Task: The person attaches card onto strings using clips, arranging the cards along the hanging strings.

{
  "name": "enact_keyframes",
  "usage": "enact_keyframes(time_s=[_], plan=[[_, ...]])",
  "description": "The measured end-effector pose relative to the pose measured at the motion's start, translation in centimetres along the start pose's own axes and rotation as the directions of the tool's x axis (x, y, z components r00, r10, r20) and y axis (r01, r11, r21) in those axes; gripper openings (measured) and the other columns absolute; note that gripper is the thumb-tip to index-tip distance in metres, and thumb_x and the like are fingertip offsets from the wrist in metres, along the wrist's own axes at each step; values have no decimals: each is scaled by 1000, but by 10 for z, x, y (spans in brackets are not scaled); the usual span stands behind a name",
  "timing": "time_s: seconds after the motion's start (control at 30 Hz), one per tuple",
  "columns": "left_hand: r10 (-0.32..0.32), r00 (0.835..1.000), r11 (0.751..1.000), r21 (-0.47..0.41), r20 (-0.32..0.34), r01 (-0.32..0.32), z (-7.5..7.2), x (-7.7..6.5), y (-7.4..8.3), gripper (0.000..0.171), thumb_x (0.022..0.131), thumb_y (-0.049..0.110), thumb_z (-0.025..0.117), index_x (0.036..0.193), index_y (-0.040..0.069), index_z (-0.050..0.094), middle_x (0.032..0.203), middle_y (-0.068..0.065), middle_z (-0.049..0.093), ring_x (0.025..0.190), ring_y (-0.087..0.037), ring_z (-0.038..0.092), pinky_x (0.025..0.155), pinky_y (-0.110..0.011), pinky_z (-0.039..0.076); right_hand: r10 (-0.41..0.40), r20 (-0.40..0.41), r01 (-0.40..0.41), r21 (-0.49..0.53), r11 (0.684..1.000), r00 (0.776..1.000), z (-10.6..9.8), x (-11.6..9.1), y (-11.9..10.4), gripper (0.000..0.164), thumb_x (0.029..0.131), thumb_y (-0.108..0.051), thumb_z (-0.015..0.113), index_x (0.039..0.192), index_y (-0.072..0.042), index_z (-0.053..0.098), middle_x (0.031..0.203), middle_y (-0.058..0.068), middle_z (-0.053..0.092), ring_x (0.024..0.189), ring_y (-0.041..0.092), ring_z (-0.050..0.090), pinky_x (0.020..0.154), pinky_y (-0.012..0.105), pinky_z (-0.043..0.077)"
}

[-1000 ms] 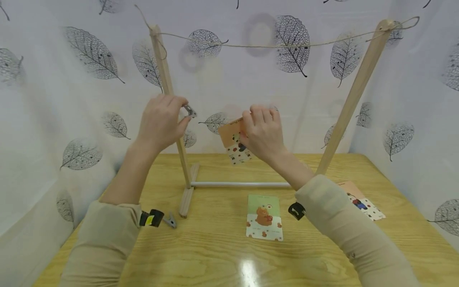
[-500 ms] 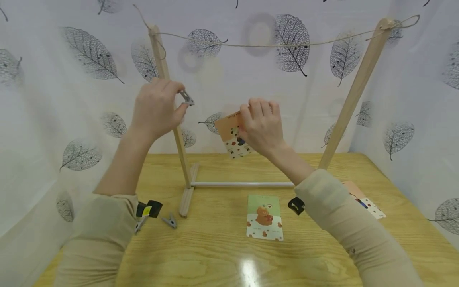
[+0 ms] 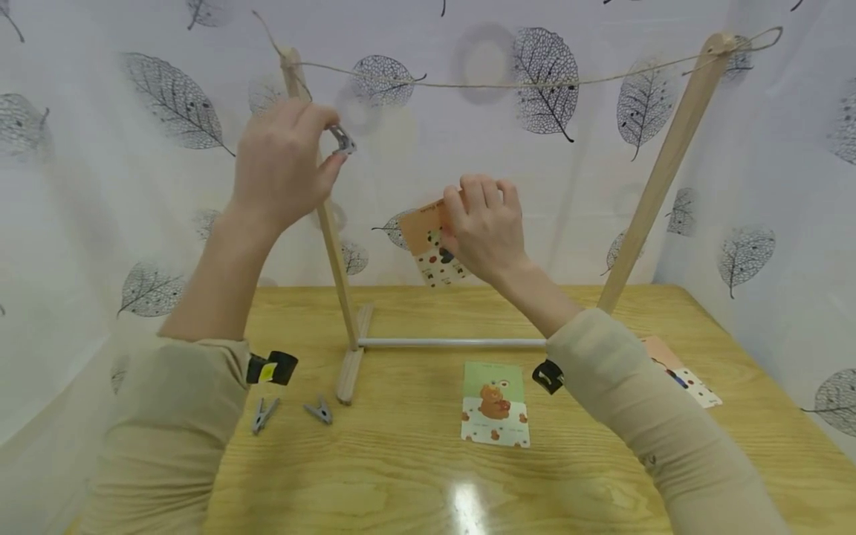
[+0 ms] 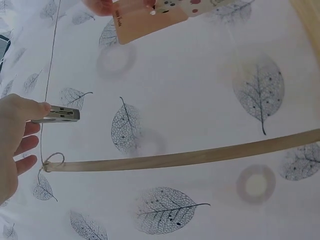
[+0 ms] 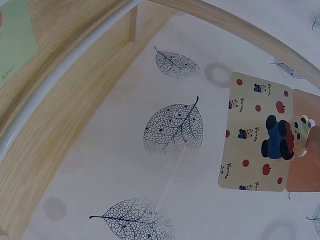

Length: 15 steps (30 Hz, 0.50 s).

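Observation:
My left hand [image 3: 284,163] pinches a grey clothespin [image 3: 343,140] between thumb and forefinger, close by the left wooden post. In the left wrist view the clothespin [image 4: 62,114] points away from the fingertips, its jaws together. My right hand [image 3: 487,227] grips an orange and white card [image 3: 428,241] by its upper part, below the string and well apart from it. A cartoon panda and red apples decorate this card [image 5: 255,135] in the right wrist view. Above both hands, a thin string [image 3: 468,85] runs between the two post tops.
On the wooden table [image 3: 374,475] lie a green and white bear card [image 3: 495,405] and, partly behind the right sleeve, another orange card [image 3: 682,371]. Two grey clothespins [image 3: 319,410] rest at left. The frame's right post [image 3: 658,178] and white bottom rod [image 3: 455,342] stand behind.
My left hand has risen with the clothespin toward the string's left end. The right hand has lifted the card slightly. A second clothespin on the table has come out from behind the left wrist.

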<state>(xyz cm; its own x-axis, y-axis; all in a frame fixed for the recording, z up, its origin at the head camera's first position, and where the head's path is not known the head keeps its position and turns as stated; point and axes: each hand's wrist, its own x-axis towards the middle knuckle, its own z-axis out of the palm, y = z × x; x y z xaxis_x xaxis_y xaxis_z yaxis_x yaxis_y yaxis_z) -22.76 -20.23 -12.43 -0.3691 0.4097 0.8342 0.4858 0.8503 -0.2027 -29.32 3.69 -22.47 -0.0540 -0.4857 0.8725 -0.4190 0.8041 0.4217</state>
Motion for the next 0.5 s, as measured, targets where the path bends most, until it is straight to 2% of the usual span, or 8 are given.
enact_keyframes(time_s=[0.3,0.5], plan=[[23,997,1000,15,-72,-22,-4,10,2,23,82,5,64,100,-6,57,99,-22,60,91,-40,50,81,-45,40,-12,2,12,6,1000,1000,-2,3,0,36,72,-20,66,99,-3,49,98,16,50,89,32,48,77,44,37],[105,990,992,83,-99,-97,-4,15,-2,21,83,8,60,99,-4,55,94,-21,57,88,-40,46,79,-47,35,-13,9,13,9,1000,1000,-4,4,1,34,72,-18,65,98,-3,49,98,16,50,90,32,47,78,44,37]])
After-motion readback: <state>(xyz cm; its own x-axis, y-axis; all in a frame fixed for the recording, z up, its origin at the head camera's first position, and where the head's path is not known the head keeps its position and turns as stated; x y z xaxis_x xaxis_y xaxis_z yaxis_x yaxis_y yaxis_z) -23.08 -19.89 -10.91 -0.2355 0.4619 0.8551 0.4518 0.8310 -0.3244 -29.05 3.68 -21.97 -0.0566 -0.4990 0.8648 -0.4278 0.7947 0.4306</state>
